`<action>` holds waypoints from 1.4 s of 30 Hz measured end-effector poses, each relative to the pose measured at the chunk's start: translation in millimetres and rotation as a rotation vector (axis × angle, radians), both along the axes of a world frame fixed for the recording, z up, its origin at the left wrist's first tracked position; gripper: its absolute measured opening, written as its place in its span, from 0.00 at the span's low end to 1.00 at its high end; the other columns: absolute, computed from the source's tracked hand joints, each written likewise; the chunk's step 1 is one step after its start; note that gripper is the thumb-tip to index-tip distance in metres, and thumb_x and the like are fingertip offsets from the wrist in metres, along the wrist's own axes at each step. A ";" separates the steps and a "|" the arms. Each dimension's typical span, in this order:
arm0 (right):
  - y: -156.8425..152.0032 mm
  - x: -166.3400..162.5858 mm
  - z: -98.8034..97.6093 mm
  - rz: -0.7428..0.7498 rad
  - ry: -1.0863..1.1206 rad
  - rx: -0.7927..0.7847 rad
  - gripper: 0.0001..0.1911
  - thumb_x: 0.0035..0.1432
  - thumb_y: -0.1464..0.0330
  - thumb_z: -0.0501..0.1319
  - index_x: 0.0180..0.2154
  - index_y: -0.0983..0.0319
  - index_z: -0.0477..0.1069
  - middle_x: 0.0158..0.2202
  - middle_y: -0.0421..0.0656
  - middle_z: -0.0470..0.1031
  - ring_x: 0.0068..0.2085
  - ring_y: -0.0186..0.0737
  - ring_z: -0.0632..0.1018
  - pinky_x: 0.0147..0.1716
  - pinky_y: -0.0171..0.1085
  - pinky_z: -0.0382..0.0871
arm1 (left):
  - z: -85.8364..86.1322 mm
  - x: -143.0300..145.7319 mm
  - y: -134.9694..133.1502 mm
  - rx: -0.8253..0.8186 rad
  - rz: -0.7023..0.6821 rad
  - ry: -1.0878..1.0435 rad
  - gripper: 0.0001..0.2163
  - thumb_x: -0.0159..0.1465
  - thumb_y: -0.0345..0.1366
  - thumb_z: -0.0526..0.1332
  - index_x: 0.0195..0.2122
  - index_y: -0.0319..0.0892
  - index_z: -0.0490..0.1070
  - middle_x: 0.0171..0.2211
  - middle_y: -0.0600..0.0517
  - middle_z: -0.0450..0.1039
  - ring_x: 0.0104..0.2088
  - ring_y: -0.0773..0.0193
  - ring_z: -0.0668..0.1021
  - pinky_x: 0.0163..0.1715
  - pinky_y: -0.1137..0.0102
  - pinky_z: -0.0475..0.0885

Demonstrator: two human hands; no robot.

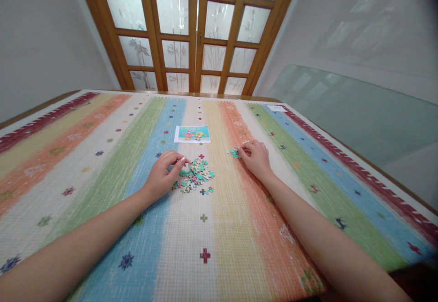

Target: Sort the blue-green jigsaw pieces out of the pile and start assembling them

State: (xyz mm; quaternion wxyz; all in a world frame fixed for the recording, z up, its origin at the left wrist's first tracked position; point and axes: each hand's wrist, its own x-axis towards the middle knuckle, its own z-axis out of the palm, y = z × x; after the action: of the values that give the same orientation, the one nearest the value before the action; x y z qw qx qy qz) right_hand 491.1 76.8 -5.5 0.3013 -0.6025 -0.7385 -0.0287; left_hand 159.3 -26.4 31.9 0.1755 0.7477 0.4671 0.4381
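A pile of small, mostly teal jigsaw pieces (196,176) lies on the striped tablecloth (219,229) in the middle. My left hand (163,174) rests at the pile's left edge, fingertips curled and touching the nearest pieces. My right hand (255,156) lies to the right, its fingertips on a small cluster of teal pieces (234,153) set apart from the pile. Whether either hand pinches a piece is hard to tell. A small picture card (192,133) with a cartoon print lies beyond the pile.
The table is wide, with a wooden edge along the far side (191,94). A small white slip (276,108) lies at the far right. A wooden door with frosted glass panes (191,33) stands behind. A glass panel (342,110) leans at the right.
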 end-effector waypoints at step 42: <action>2.8 2.7 -0.1 0.105 0.068 0.011 0.17 0.65 0.58 0.55 0.32 0.59 0.76 0.32 0.47 0.73 0.38 0.48 0.71 0.41 0.44 0.60 | -0.1 -42.5 20.6 -0.188 -0.240 0.513 0.15 0.70 0.51 0.58 0.45 0.45 0.73 0.40 0.50 0.71 0.43 0.58 0.74 0.43 0.66 0.67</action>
State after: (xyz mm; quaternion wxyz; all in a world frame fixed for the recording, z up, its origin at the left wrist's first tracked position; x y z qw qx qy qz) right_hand 493.8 79.6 -5.6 0.3306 -0.5619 -0.7583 0.0038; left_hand 116.8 -5.8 31.8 0.1709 0.8645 0.4429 0.1655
